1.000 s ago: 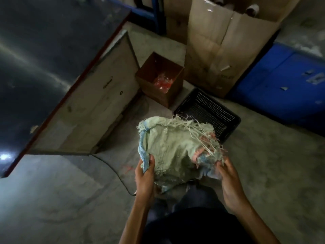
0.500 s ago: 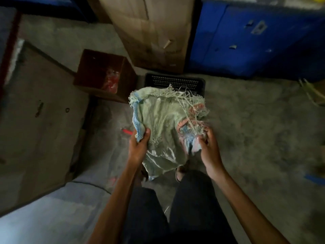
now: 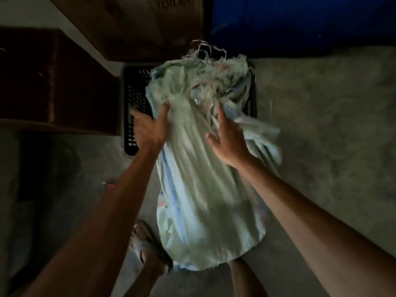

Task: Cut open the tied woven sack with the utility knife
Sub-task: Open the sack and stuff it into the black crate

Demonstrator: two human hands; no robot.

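The pale green woven sack hangs long between my arms. Its frayed, stringy top is over a black perforated crate, and its bottom reaches down near my sandalled foot. My left hand grips the sack's left edge with the thumb over the cloth. My right hand is on the sack's right side with the index finger stretched up, and its outer fingers are hidden in a fold. A small red object, perhaps the utility knife, lies on the floor to the left, and neither hand is on it.
A dark brown box stands to the left of the crate. A tall cardboard carton is behind them, and a blue container sits at the back right. Bare concrete floor spreads to the right.
The sack was bunched up between my hands and now hangs stretched out. I have carried it forward over the black crate, and the camera has tipped further down and closer.
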